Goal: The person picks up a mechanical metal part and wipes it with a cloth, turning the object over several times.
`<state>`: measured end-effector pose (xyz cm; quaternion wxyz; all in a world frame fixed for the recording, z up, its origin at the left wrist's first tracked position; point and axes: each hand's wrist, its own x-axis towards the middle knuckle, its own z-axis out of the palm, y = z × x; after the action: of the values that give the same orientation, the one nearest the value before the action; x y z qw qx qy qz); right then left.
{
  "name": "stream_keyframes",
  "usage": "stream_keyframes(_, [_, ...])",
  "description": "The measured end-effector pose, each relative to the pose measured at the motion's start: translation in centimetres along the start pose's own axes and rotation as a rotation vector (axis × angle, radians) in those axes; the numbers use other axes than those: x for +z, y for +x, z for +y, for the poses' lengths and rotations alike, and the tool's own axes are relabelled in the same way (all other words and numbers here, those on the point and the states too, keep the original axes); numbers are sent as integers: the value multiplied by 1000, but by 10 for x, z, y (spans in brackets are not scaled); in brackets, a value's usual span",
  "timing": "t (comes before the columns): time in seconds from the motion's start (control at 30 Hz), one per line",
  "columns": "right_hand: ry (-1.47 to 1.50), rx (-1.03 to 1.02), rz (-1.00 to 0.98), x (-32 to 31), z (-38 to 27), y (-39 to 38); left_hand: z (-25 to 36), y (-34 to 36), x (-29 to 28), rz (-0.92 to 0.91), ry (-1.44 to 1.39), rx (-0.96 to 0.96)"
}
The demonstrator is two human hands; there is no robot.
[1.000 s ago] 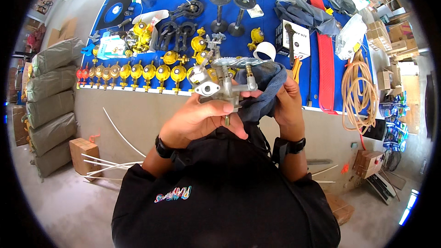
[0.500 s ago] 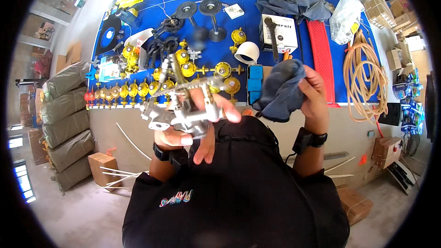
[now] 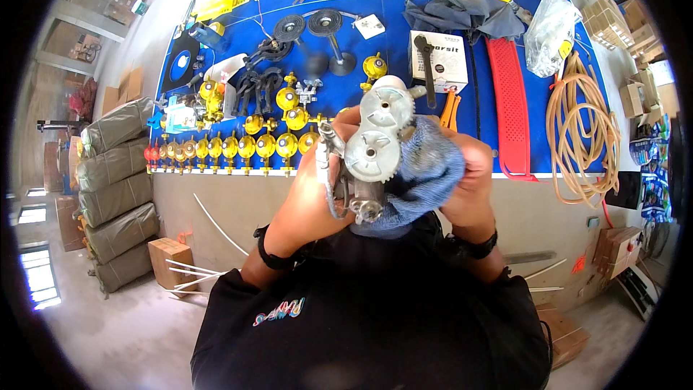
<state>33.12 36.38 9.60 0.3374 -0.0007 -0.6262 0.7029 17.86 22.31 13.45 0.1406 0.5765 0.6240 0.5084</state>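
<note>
A silver metal valve assembly (image 3: 372, 155) is raised in front of my chest, its two round toothed discs facing up. My left hand (image 3: 315, 186) is closed round its left side, with most of the fingers hidden behind the metal. A crumpled blue cloth (image 3: 427, 173) is bunched in my right hand (image 3: 471, 177) and touches the right side of the assembly. My right fingers are closed on the cloth and partly covered by it. Behind the hands, a row of yellow gas regulators (image 3: 266, 146) lines the near edge of the blue table (image 3: 393, 36).
Black burner stands (image 3: 328, 36) stand mid-table. A wrench (image 3: 427, 61) lies on a white box (image 3: 451, 65), with orange-handled pliers (image 3: 450, 110) in front. To the right are a red perforated strip (image 3: 505, 101) and a coiled tan hose (image 3: 577, 130). Wrapped bundles (image 3: 119, 173) are stacked at left.
The assembly has turned so its discs show, and has moved right and upward. My right hand has brought the cloth left against it.
</note>
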Motion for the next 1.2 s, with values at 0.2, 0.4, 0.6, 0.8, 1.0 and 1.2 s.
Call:
stream_keyframes(0.2, [45,21,146,16,11,12,5,8,8,36,104,-39])
stream_keyframes(0.4, [-188,-104,239,14,22,18,-4,5,15,4,232,-125])
stream_keyframes(0.6, [-21,-81,120,7,24,21,-9,-9,15,-68,24,-147])
stream_keyframes(0.8, [-407,-64,231,6,19,19,-14,-4,24,-20,330,-145])
stream_keyframes(1.0, [-193,-35,243,4,24,13,-12,-8,33,-27,266,-241])
stream_keyframes(1.2, [326,190,212,-9,23,4,-7,-15,31,-61,33,-185])
